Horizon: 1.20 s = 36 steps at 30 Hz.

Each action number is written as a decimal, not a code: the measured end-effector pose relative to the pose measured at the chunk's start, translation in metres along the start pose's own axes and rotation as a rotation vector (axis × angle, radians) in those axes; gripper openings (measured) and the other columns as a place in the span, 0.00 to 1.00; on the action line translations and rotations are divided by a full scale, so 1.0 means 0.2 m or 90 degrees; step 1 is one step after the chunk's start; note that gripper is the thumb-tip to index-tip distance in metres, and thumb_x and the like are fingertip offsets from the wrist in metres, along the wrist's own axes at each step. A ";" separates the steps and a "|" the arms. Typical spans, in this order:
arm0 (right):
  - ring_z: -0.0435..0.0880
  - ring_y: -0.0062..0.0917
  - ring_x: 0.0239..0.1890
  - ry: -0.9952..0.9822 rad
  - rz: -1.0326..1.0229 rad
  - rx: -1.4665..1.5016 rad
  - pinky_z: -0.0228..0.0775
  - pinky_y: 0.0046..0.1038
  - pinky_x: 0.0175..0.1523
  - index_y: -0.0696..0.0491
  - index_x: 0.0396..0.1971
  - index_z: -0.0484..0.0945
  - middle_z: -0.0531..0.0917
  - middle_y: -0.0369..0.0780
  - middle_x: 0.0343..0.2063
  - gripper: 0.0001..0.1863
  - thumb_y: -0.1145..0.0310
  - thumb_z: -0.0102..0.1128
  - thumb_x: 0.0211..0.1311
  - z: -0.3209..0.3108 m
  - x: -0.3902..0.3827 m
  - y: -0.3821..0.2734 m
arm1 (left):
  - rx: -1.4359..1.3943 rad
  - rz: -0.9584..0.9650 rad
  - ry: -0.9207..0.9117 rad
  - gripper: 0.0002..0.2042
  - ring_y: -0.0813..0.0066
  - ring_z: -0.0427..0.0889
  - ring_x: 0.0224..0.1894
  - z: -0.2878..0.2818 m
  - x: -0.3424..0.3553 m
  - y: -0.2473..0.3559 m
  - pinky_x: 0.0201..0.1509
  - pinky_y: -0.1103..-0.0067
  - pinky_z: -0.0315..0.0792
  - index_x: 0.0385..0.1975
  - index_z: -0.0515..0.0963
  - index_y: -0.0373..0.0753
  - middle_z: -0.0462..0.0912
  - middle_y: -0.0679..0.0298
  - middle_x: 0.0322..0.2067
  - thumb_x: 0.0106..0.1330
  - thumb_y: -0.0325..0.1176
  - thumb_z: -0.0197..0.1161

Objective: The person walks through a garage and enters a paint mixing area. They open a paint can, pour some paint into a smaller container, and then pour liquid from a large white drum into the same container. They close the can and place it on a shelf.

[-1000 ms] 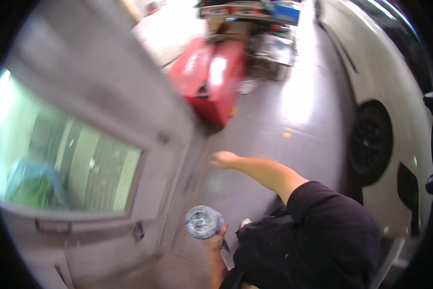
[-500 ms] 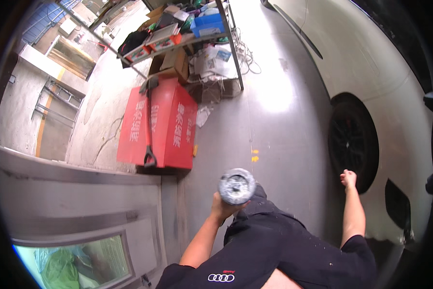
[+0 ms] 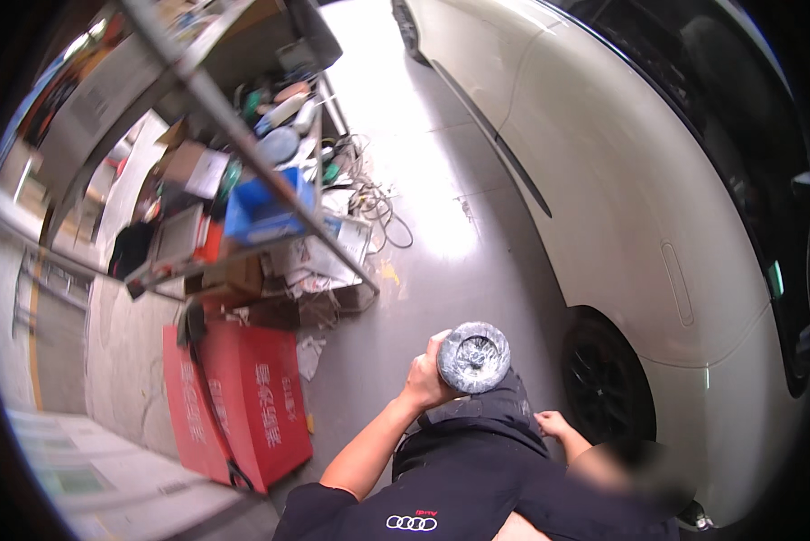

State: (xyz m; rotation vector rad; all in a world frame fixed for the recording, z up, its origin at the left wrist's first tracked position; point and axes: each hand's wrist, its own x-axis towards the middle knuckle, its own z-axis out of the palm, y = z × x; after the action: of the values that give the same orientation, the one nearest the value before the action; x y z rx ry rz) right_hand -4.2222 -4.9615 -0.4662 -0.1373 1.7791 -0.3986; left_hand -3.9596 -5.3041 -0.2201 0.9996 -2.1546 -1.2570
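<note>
My left hand (image 3: 425, 379) is closed around a round grey-and-white mottled cylinder (image 3: 474, 358), held up in front of my body. Its upper end faces me and has a recessed ring with a crinkled, shiny centre; the rest of its length is hidden, so its exact kind cannot be told. Low by my right thigh hangs my right hand (image 3: 553, 424), its fingers loosely curled with nothing visible in them. It is nearest to the black wheel (image 3: 608, 383) of the car, without touching it.
A pale car (image 3: 639, 225) runs along the right side. To the left, a metal shelf rack (image 3: 242, 149) carries a blue bin (image 3: 265, 212), boxes and clutter. Loose cables (image 3: 382, 212) lie on the floor beside it. A shovel (image 3: 211, 392) leans on a red box (image 3: 274, 406).
The view has shifted forward and turned, so the shelf rack is closer and the car fills more of the right side. My right hand has swung down and in toward my thigh; my left still holds the cylinder.
</note>
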 end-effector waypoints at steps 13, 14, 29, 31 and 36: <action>0.89 0.34 0.38 0.119 -0.333 -0.248 0.81 0.38 0.46 0.60 0.39 0.88 0.90 0.48 0.33 0.25 0.48 0.68 0.66 -0.87 1.30 -3.24 | 0.123 -0.111 0.010 0.33 0.70 0.85 0.54 -0.53 2.26 -0.27 0.63 0.70 0.77 0.55 0.82 0.37 0.88 0.62 0.51 0.47 0.36 0.88; 0.89 0.32 0.42 0.129 -0.346 -0.186 0.80 0.36 0.49 0.60 0.43 0.87 0.90 0.48 0.37 0.27 0.47 0.69 0.66 -1.01 1.27 -3.59 | 0.021 -0.147 0.047 0.33 0.69 0.85 0.55 -0.45 2.39 -0.27 0.64 0.70 0.77 0.56 0.82 0.38 0.88 0.62 0.51 0.47 0.38 0.87; 0.73 0.54 0.67 0.099 -0.994 -0.454 0.70 0.48 0.69 0.61 0.69 0.68 0.71 0.59 0.65 0.51 0.46 0.79 0.51 -0.67 0.72 -7.35 | 0.053 -0.116 0.199 0.43 0.39 0.89 0.44 -1.52 5.40 -0.86 0.46 0.54 0.82 0.68 0.64 0.46 0.89 0.44 0.41 0.54 0.47 0.80; 0.75 0.53 0.64 0.181 -0.935 -0.462 0.75 0.48 0.64 0.57 0.67 0.72 0.73 0.57 0.64 0.48 0.45 0.78 0.50 -0.68 0.89 -7.72 | 0.103 -0.151 0.192 0.41 0.37 0.88 0.43 -1.65 5.81 -0.95 0.45 0.53 0.82 0.68 0.64 0.46 0.89 0.44 0.41 0.55 0.47 0.78; 0.81 0.47 0.55 0.136 -1.088 -0.393 0.82 0.42 0.54 0.50 0.60 0.81 0.78 0.52 0.56 0.37 0.51 0.77 0.49 -0.67 1.36 -8.81 | 0.044 -0.128 0.259 0.41 0.40 0.89 0.44 -2.09 6.79 -1.25 0.47 0.58 0.82 0.66 0.64 0.41 0.89 0.45 0.43 0.56 0.46 0.79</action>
State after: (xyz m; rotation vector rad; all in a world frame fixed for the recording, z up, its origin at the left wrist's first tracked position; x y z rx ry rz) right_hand -4.6275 -6.6635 -0.0936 -2.1576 1.5125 -1.0212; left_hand -4.4485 -6.6618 -0.2075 1.3949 -1.8267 -0.9648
